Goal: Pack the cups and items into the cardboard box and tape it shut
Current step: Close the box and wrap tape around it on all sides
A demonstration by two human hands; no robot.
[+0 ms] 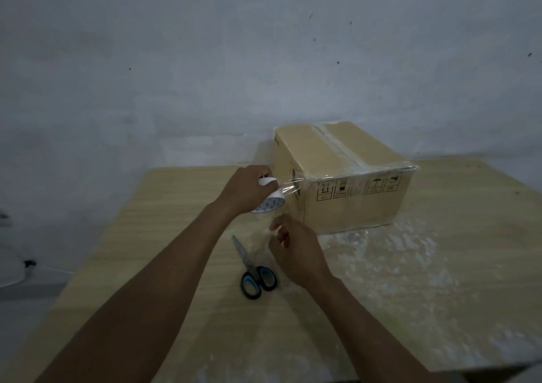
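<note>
The right hand (296,253) is curled over the scissors (255,271), hold unclear; the tape roll (268,199) is gripped by the left hand (246,189) beside the box (346,159).

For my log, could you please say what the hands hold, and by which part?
The left hand grips the tape roll by its left side; the right hand's hold cannot be told.

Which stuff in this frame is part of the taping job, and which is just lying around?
Job: cardboard box; tape roll held in left hand; right hand; scissors, probably for cutting the tape.
Lying about: bubble wrap on the table.
</note>
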